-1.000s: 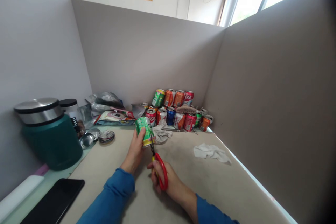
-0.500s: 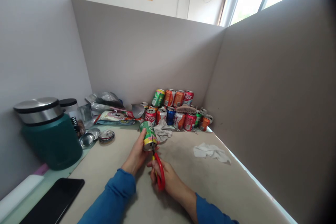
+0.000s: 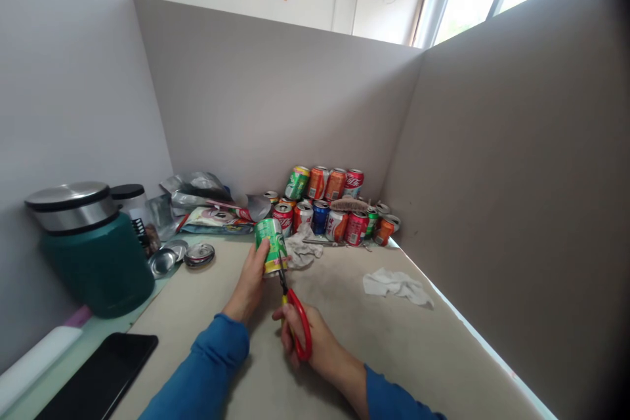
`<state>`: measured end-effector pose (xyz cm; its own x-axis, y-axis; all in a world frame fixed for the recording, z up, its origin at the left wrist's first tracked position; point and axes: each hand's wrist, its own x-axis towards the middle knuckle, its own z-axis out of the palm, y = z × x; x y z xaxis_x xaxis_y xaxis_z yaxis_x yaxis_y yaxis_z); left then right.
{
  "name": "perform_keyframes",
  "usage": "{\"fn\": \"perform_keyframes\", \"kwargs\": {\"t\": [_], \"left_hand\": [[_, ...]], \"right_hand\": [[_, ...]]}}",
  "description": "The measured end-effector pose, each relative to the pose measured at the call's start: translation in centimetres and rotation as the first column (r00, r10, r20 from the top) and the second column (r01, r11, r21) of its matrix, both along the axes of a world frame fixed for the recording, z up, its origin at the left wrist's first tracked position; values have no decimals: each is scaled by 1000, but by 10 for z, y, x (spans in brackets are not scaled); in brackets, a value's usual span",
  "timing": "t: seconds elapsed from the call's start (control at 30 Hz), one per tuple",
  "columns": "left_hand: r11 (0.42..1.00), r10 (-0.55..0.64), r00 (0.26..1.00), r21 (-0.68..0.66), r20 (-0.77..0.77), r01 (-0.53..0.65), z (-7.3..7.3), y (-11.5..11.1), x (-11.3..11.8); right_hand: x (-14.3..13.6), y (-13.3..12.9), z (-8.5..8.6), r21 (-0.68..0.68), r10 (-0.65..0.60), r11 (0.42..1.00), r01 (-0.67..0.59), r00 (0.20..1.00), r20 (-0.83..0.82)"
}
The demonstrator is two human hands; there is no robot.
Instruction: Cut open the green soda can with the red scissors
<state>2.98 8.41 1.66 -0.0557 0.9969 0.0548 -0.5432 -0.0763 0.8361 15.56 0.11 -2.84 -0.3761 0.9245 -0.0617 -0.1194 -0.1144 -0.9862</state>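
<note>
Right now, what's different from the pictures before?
Your left hand dipped the green can toward you and a little right, then brought it back away from you and left, nearly where it began. The red-handled scissors in your right hand ended slightly further left. Nothing was grabbed or let go. The stacked cans and white tissue stayed put.

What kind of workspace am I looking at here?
Probably a makeshift craft or can-cutting station in a partitioned cubicle: grey panels enclose the desk, drink cans are stacked at the back, and red-handled scissors meet a green can.
</note>
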Motion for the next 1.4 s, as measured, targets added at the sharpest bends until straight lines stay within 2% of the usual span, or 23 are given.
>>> {"fn": "perform_keyframes", "kwargs": {"t": [0.13, 0.33, 0.5, 0.7, 0.93, 1.03, 1.17, 1.3, 1.4], "left_hand": [[1000, 2, 1000, 29, 12, -2, -1, 1, 0], [980, -119, 992, -152, 42, 124, -4, -2, 6], [959, -141, 986, -235, 85, 157, 3, -6, 11], [941, -156, 983, -288, 95, 177, 1, -5, 13], [927, -183, 978, -315, 101, 206, 0, -5, 15], [939, -177, 982, -287, 63, 188, 1, -5, 15], [978, -145, 989, -158, -29, 139, 0, -5, 13], [999, -32, 996, -44, -86, 28, 1, -5, 10], [1000, -18, 998, 2, -52, 18, 2, -5, 9]], "right_hand": [[-2, -3, 4, -10, -16, 1000, 16, 1000, -12], [-3, -3, 9, -2, -80, 997, 80, 996, 35], [-3, 0, 6, -18, -83, 996, 83, 996, 7], [-1, 2, 2, -36, -38, 999, 37, 999, -36], [6, 1, 11, 12, 71, 997, -71, 997, -27], [12, 0, 14, 27, 121, 992, -121, 993, -3], [15, -2, 17, 35, 138, 990, -139, 990, 17], [11, -2, 19, -5, 101, 995, -101, 995, 3], [7, -1, 15, -26, 59, 998, -60, 998, -10]]}}
